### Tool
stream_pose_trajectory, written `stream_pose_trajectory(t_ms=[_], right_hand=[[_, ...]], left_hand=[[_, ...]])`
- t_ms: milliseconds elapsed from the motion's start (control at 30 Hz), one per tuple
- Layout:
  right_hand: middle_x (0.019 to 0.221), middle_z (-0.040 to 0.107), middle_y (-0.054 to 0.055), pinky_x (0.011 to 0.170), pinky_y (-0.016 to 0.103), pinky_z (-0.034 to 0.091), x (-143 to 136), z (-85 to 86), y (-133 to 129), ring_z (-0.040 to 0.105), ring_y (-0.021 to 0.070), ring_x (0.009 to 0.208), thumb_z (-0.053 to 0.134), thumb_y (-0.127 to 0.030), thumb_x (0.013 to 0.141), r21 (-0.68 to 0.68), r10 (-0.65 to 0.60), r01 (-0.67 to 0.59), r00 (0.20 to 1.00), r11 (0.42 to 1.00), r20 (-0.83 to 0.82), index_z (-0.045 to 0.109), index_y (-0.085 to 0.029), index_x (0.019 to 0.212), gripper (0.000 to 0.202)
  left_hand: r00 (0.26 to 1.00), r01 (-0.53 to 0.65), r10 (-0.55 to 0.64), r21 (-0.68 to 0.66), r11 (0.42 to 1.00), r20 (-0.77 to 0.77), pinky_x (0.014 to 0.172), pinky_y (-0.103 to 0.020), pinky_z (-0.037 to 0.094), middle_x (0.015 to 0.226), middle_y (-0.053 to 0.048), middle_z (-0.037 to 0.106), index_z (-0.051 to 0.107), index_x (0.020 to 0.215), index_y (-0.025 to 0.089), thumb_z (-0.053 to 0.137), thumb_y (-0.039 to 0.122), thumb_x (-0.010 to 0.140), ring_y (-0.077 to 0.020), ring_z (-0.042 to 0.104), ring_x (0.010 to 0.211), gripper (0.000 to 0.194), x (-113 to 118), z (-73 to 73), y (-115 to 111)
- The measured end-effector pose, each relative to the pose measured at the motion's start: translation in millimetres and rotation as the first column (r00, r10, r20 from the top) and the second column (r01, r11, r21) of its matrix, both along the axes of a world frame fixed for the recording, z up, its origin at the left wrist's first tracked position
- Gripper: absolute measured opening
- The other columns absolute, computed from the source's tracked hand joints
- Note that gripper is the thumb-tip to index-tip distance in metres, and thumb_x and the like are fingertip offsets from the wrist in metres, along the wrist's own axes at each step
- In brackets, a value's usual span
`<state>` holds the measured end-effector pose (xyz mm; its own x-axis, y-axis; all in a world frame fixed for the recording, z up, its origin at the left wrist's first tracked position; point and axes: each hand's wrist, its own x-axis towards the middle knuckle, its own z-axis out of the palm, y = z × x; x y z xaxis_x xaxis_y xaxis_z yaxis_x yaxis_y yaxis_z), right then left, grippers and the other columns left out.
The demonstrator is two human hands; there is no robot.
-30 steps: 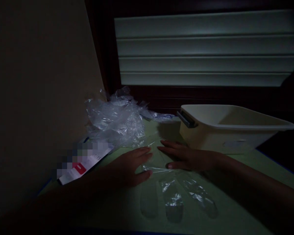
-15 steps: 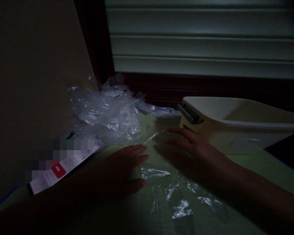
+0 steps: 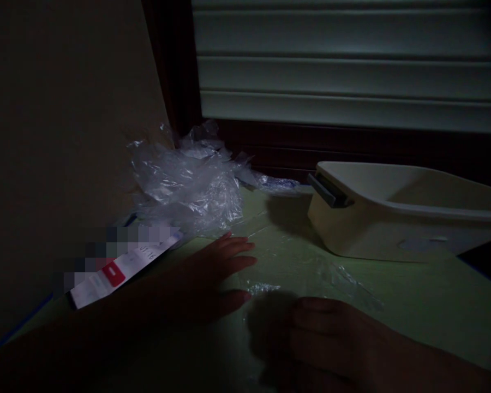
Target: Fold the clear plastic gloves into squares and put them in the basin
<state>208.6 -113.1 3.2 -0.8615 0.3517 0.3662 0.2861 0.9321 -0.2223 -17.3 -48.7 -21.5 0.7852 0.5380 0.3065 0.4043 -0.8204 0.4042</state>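
Observation:
A thin clear plastic bag (image 3: 311,273) lies spread on the pale green tabletop (image 3: 445,305). My left hand (image 3: 221,273) rests at its left side, palm down with the fingers apart, holding nothing. Nearer to me, my right hand (image 3: 323,338) is over the bag's near part, its fingers bent and close together. The dark hides its fingertips, so whether they hold plastic does not show. Behind my left hand is a heap of crumpled clear plastic bags (image 3: 196,180).
At the right stands a cream plastic bin (image 3: 364,229) with a dark handle. A white box with a red mark (image 3: 114,273), partly pixelated, lies left of my left forearm. A slatted shutter (image 3: 331,71) and its dark frame rise behind the table.
My right hand has come toward me from beside the bin, and its fingers have drawn together. The bag looks flatter under it. My left hand stays spread. The view has shifted slightly left.

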Motion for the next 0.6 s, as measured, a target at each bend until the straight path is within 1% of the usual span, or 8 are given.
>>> stream_pose_trajectory(t_ms=[67,167,233,367,433,500,567,600], right_hand=[[0.083,0.069,0.005,0.071,0.029,0.049,0.3,-0.9,-0.9,0.06,0.0161,0.075,0.034,-0.021,0.093,0.017,0.041,-0.042,0.998,0.999,0.037,0.064,-0.019,0.088,0.03],[0.087,0.069,0.005,0.076,0.029,0.049,-0.1,-0.8,-2.6,0.06,0.0159,0.08,0.039,-0.019,0.091,0.042,0.048,-0.052,0.994,0.998,0.096,0.063,-0.018,0.089,0.024],[0.088,0.07,0.005,0.079,0.028,0.049,-0.8,-0.8,-3.8,0.061,0.0153,0.084,0.04,-0.019,0.091,0.06,0.049,-0.057,0.991,0.997,0.124,0.063,-0.019,0.093,0.022],[0.09,0.069,0.007,0.086,0.028,0.046,-1.7,-1.6,-5.0,0.06,0.0156,0.093,0.038,-0.015,0.092,0.124,0.063,-0.084,0.984,0.989,0.167,0.06,-0.015,0.101,0.024],[0.086,0.069,0.007,0.087,0.029,0.046,-1.6,-1.6,-5.5,0.061,0.0161,0.093,0.037,-0.015,0.093,0.126,0.052,-0.073,0.986,0.989,0.156,0.06,-0.014,0.102,0.025],[0.082,0.069,0.006,0.086,0.029,0.046,-1.3,-0.8,-6.2,0.061,0.0164,0.09,0.035,-0.015,0.093,0.1,0.039,-0.05,0.993,0.994,0.109,0.061,-0.014,0.099,0.028],[0.078,0.068,0.006,0.082,0.028,0.047,-1.3,0.9,-7.4,0.062,0.0161,0.084,0.032,-0.015,0.094,0.05,-0.001,0.0,1.0,0.999,0.024,0.063,-0.014,0.094,0.03],[0.077,0.068,0.006,0.079,0.026,0.048,-1.4,2.2,-8.1,0.062,0.0155,0.082,0.032,-0.015,0.094,0.003,-0.038,0.038,0.999,0.999,-0.012,0.063,-0.014,0.092,0.031]], left_hand=[[1.0,0.002,-0.002,0.022,1.0,-0.006,0.11,-0.047,0.017,0.134,-0.012,0.045,0.047,0.124,0.019,0.058,0.028,0.082,-0.0268,0.034,0.128,0.044,-0.2,-1.5,0.4],[1.0,0.01,-0.009,0.044,0.999,-0.009,0.108,-0.046,0.022,0.134,-0.014,0.044,0.047,0.124,0.018,0.059,0.028,0.081,-0.0271,0.036,0.127,0.045,-0.8,-3.3,0.6],[1.0,0.016,-0.016,0.061,0.998,-0.006,0.107,-0.045,0.027,0.134,-0.015,0.043,0.045,0.124,0.017,0.059,0.027,0.081,-0.0268,0.036,0.126,0.046,-1.0,-2.9,0.1],[1.0,0.027,-0.026,0.112,0.993,-0.015,0.105,-0.046,0.029,0.133,-0.016,0.043,0.043,0.123,0.014,0.057,0.021,0.082,-0.0261,0.037,0.126,0.044,-0.5,-0.5,-1.7],[1.0,0.028,-0.028,0.128,0.991,-0.001,0.105,-0.045,0.031,0.133,-0.016,0.042,0.043,0.123,0.014,0.058,0.021,0.081,-0.026,0.037,0.126,0.044,-0.1,-0.7,-2.0],[0.998,0.038,-0.045,0.14,0.989,0.043,0.104,-0.043,0.033,0.133,-0.016,0.043,0.044,0.122,0.015,0.056,0.019,0.081,-0.0257,0.037,0.126,0.043,-0.2,-2.0,-1.7],[0.993,0.046,-0.061,0.141,0.989,0.102,0.102,-0.042,0.036,0.131,-0.015,0.045,0.045,0.119,0.015,0.051,0.011,0.081,-0.024,0.039,0.125,0.039,-1.0,-3.0,-1.1],[0.989,0.051,-0.068,0.133,0.99,0.132,0.1,-0.04,0.038,0.128,-0.014,0.048,0.046,0.117,0.016,0.047,0.008,0.08,-0.0228,0.042,0.122,0.038,-1.6,-3.0,-0.9]])
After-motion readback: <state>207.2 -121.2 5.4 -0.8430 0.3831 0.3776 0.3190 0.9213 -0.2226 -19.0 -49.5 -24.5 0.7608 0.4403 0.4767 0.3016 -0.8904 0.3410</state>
